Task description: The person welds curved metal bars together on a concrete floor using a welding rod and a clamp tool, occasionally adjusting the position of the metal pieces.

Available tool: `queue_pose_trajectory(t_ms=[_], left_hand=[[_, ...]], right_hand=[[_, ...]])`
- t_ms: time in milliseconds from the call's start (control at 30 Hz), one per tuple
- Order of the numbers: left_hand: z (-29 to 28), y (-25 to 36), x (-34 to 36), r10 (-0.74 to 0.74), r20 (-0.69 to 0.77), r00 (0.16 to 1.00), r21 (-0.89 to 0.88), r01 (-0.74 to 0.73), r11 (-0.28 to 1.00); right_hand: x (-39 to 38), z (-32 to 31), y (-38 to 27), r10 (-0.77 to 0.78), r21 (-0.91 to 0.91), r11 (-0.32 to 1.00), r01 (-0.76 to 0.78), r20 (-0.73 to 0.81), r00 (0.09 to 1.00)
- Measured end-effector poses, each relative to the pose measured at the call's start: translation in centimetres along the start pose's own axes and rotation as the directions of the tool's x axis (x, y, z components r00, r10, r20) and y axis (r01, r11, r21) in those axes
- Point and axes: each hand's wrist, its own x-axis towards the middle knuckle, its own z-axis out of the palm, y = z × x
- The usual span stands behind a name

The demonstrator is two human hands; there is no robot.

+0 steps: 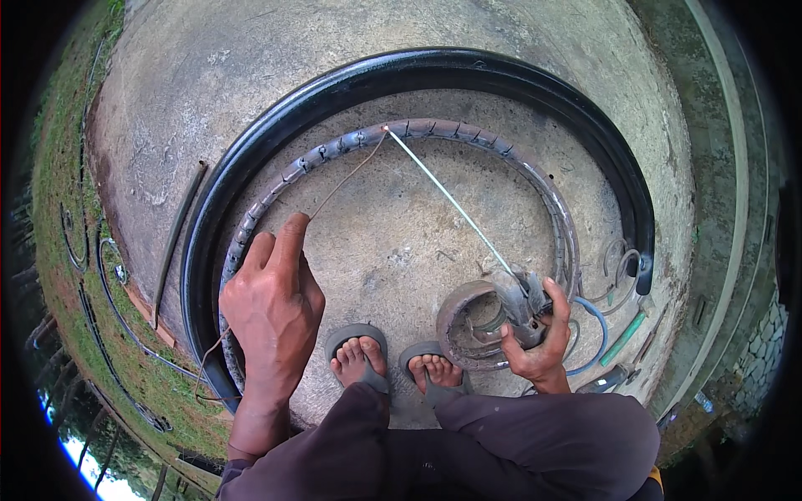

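Note:
My left hand (271,309) is closed on a thin brown wire (347,174) that runs up to a small spot on a grey, slit-marked curved tube (455,132). From that same spot a straight pale cord or rod (447,200), I cannot tell which, runs down to a crumpled grey bundle (520,296), held in my closed right hand (543,351). A curled grey band (459,326) lies just left of that bundle, beside my right hand. A large black curved channel (426,65) arches around the tube on the concrete.
My sandalled feet (357,359) stand inside the curve. Hoses and loops (601,330) lie at the right, near a green pipe (622,338). A dark tube (175,246) lies on the concrete (175,100) at left. Grass (63,301) borders the left edge, a ledge (718,209) the right.

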Motion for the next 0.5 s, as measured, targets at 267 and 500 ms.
queue_pose_trajectory(t_ms=[267, 500], left_hand=[[-0.07, 0.00, 0.03, 0.004, -0.007, 1.000, 0.008, -0.004, 1.000], [-0.03, -0.04, 0.02, 0.003, -0.007, 1.000, 0.005, -0.003, 1.000]], right_hand=[[0.46, 0.28, 0.18, -0.088, -0.083, 0.993, 0.084, -0.053, 0.995], [0.50, 0.12, -0.14, -0.051, -0.053, 0.997, 0.049, -0.048, 0.998]])
